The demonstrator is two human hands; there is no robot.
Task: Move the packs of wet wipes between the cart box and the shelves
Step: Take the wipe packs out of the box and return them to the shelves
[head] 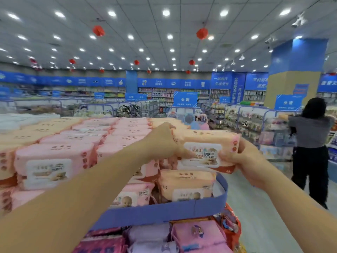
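Left grip (162,141) and right grip (242,159) each clasp an end of the pack (206,139) above the corner stack (186,181); set down overhanging, it could tip over the rim (164,210) and drop

A display shelf (164,210) edged with a blue rim (221,194) is stacked with wet wipes, pink packs (52,161) being piled across its middle and left, orange packs (184,185) being set at its front right corner, and pink and purple packets (197,234) being laid below the rim
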